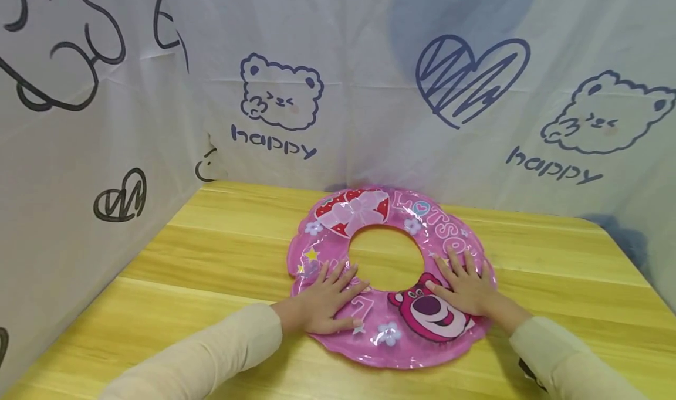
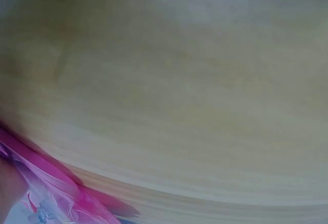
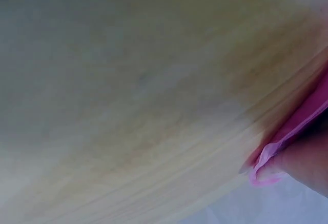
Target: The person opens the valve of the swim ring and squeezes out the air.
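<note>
A pink inflatable swim ring [image 1: 391, 350] lies flat on the wooden table, printed with a bear face, flowers, a bow and the letters LOTSO. My left hand [image 1: 328, 303] rests on its left side, fingers spread and pointing toward the hole. On the right side, my right hand [image 1: 467, 288] lies with spread fingers over the ring beside the bear print. The left wrist view catches only a pink edge of the ring [image 2: 48, 175] in its lower left corner. In the right wrist view, part of the hand [image 3: 307, 162] shows against the pink edge.
The yellow wood-grain table [image 1: 211, 241] reaches back to a white cloth [image 1: 364, 124] printed with hearts, bears and the word happy. More cloth hangs along the left side. A small dark object [image 1: 530, 373] shows by the right sleeve.
</note>
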A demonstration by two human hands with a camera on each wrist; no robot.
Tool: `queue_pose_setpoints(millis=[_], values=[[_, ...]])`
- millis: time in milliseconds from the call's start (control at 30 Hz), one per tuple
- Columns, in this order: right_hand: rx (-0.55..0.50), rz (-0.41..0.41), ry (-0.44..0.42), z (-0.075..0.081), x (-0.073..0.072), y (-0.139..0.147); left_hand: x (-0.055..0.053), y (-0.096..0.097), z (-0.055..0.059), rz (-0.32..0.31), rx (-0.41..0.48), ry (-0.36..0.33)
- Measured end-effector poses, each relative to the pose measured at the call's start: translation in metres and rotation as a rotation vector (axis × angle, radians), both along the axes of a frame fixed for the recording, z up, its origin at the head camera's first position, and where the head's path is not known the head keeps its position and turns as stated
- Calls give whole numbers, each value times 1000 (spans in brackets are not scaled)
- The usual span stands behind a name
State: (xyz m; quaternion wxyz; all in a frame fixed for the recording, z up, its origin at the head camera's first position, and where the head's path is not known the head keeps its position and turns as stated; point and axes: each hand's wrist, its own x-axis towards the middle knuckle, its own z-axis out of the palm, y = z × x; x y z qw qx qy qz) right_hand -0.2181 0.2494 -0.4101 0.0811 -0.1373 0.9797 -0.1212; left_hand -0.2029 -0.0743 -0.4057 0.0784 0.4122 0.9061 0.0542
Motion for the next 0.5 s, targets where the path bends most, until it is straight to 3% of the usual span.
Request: queue_pose_setpoints(millis=[100, 267, 367, 500], values=[[-18, 7, -33, 2, -2, 3, -1, 1, 1, 1, 19, -31], [-152, 4, -67, 10, -6, 9, -2, 2, 1, 5, 12, -55], [-159, 30, 31, 17, -2, 7, 0, 4, 0, 22, -11, -45], [-119, 118, 170, 25, 17, -10, 6, 9, 0, 60, -5, -17]])
